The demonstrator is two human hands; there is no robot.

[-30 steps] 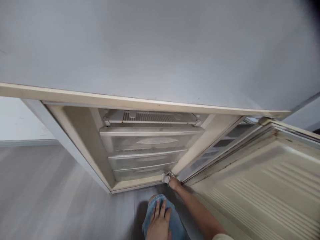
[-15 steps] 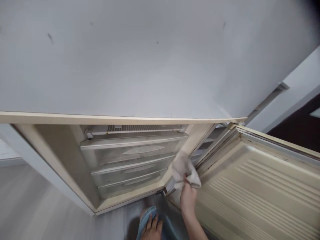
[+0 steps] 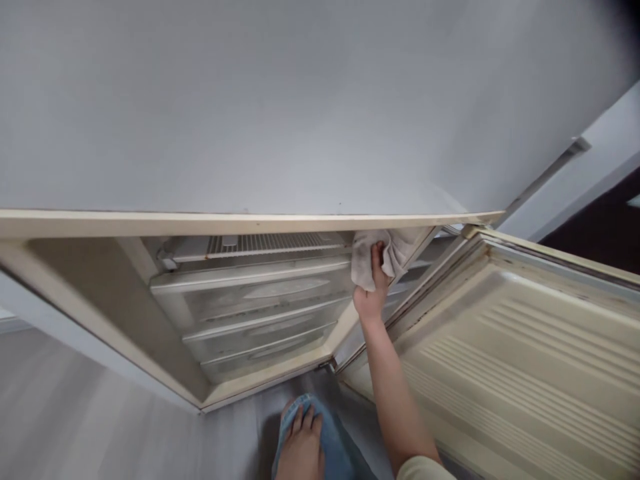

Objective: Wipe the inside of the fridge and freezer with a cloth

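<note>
Now the cloth (image 3: 364, 270) is up high

Just a second ago, the right hand (image 3: 374, 283) was low down, by the bottom corner of the white box. Now it is up near the top, close to the end of the wire rack (image 3: 280, 245). So the cloth has gone from the low end of the side wall (image 3: 345, 325) to the high end, and it looks pressed on there. It sits a bit toward four o'clock from the middle. The right fingers hold it, with one finger stretched out along it. The left hand (image 3: 303, 447) has stayed at six o'clock. It holds nothing; its fingers are a little apart and lie flat on the blue jeans (image 3: 333, 437) over the knee.

The cloth is soft, pale and crumply, with loose folds. At seven o'clock are see-through drawers (image 3: 287, 290), hard and cloudy, with long oval shapes on their fronts. The rack has lots of thin bars and a brown spot. At four o'clock the open door (image 3: 525, 347) is creamy and shiny, with bumpy ridges and dark marks near its edge. A smooth grey sheet (image 3: 300, 120) fills twelve o'clock. The floor (image 3: 115, 407), at eight o'clock, is grey and streaky.
</note>
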